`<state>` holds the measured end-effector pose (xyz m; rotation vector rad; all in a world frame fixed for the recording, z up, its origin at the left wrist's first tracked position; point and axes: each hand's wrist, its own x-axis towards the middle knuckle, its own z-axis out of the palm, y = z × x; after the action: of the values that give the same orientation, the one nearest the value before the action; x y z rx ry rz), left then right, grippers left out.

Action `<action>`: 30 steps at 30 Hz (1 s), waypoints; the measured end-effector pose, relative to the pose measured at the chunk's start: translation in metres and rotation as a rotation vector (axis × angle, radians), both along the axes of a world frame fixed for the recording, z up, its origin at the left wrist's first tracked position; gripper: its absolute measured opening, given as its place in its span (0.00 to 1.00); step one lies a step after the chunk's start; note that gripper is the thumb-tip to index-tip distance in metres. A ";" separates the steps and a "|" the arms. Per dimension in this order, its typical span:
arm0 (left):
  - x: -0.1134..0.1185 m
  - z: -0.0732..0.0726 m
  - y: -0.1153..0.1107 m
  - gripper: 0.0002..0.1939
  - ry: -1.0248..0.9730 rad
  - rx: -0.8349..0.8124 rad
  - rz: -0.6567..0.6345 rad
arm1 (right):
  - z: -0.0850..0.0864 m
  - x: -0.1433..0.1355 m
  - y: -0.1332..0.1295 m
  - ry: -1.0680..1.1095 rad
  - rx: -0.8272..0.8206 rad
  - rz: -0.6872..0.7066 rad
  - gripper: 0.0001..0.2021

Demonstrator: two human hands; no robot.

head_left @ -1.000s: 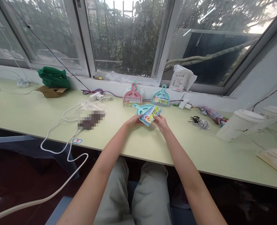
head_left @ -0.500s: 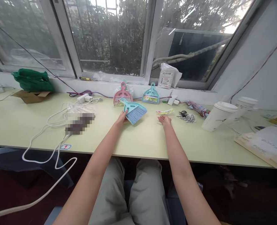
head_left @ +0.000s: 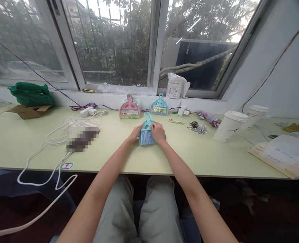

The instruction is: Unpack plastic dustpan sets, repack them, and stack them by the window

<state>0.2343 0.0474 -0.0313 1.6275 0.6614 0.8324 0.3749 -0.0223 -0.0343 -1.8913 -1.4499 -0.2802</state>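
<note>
A turquoise dustpan (head_left: 147,116) with a small blue-bristled brush (head_left: 146,137) nested in it stands upright over the table, handle pointing up. My left hand (head_left: 135,133) grips the dustpan's left edge. On the other side, my right hand (head_left: 159,132) is closed over the right part of the set, with its fingers on the front near the top of the bristles. Part of the right edge is hidden behind that hand. Behind stand a pink dustpan set (head_left: 129,107) and another turquoise set (head_left: 160,105), both with labels. A loose label strip (head_left: 177,122) lies to the right.
Right of the strip are a bunch of small metal pieces (head_left: 198,127), an umbrella-like bundle (head_left: 209,118), a white cup (head_left: 230,126) and a paper bag (head_left: 281,157). White cables (head_left: 47,143) and a cardboard box (head_left: 29,111) lie to the left.
The dustpan set has turned from tilted to upright, now facing me and a little lower in view. My right hand has moved left from beside the label strip onto the set.
</note>
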 end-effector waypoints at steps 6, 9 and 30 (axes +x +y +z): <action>0.002 0.001 0.008 0.23 -0.075 0.157 -0.045 | 0.007 0.005 -0.001 0.110 0.080 -0.061 0.17; 0.002 0.000 0.015 0.23 -0.043 0.260 0.029 | 0.013 0.001 -0.002 0.119 0.094 -0.066 0.18; -0.056 0.016 0.048 0.19 0.609 0.246 0.752 | 0.024 0.043 -0.014 -0.176 -0.184 -0.190 0.18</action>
<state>0.1785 0.0956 -0.0153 1.8851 1.7263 0.9628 0.4174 -0.0362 -0.0107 -2.2060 -1.4528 -0.4244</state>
